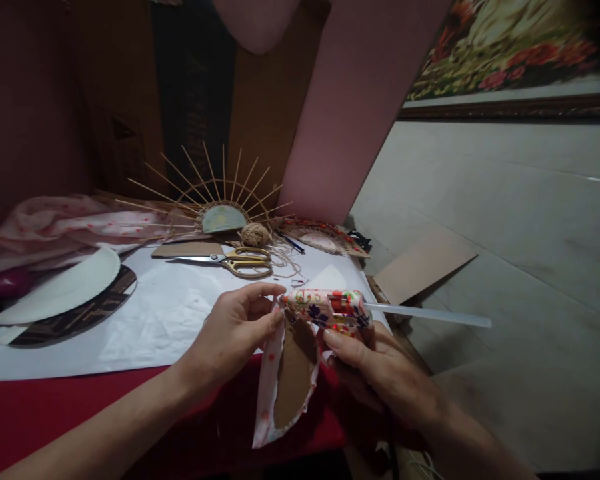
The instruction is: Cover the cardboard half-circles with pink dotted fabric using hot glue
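My left hand (pixel 245 317) pinches the top end of a half-round piece of cardboard (pixel 296 373), which hangs down over the front table edge. Pale fabric with red dots (pixel 267 400) is folded around the cardboard's rim. In my right hand (pixel 380 360) is a hot glue gun (pixel 325 310) with a flower-patterned body, held level. Its nozzle points left and meets the fabric edge by my left fingertips. A long translucent glue stick (pixel 435 315) juts from the gun's rear to the right. Part of the cardboard's upper edge is hidden behind the gun.
Gold-handled scissors (pixel 245 260), a twine ball (pixel 255 234) and a half-round piece with radiating sticks (pixel 224 219) are toward the back. A white paper plate (pixel 65 287) lies left, near dotted cloth (pixel 80 223). Loose cardboard (pixel 425 267) sits beyond the table's right edge.
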Action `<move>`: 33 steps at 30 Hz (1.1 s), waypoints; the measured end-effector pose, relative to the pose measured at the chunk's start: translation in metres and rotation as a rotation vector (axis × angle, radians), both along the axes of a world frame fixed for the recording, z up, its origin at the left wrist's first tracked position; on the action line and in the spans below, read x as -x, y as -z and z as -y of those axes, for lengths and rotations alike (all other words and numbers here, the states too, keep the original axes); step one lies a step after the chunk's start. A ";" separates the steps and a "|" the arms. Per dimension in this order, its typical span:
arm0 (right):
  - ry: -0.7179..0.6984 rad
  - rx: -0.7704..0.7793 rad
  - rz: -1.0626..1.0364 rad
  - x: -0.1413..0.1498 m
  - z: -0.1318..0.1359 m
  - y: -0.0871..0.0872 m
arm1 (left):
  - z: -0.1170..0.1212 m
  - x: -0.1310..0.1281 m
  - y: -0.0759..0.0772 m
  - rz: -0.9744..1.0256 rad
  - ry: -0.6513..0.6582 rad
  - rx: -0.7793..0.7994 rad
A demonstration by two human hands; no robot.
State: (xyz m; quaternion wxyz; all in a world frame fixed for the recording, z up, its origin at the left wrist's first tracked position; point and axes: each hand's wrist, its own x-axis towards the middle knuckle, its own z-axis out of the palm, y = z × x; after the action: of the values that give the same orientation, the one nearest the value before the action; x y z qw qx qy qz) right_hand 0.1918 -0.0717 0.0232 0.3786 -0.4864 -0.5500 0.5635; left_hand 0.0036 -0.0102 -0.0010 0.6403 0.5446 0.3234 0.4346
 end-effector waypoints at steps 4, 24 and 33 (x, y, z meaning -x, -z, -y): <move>-0.025 -0.023 0.018 0.000 -0.001 0.000 | 0.000 0.000 0.001 -0.001 0.008 -0.010; -0.024 0.095 0.077 -0.004 0.002 -0.004 | 0.001 -0.002 0.001 0.000 0.009 0.016; -0.015 0.048 0.097 -0.003 0.001 -0.005 | 0.002 -0.001 -0.001 0.014 0.030 0.031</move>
State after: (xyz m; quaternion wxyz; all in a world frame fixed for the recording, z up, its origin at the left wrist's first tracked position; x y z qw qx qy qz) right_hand 0.1952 -0.0728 0.0279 0.3355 -0.5180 -0.5576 0.5552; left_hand 0.0046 -0.0118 -0.0001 0.6573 0.5364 0.3176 0.4236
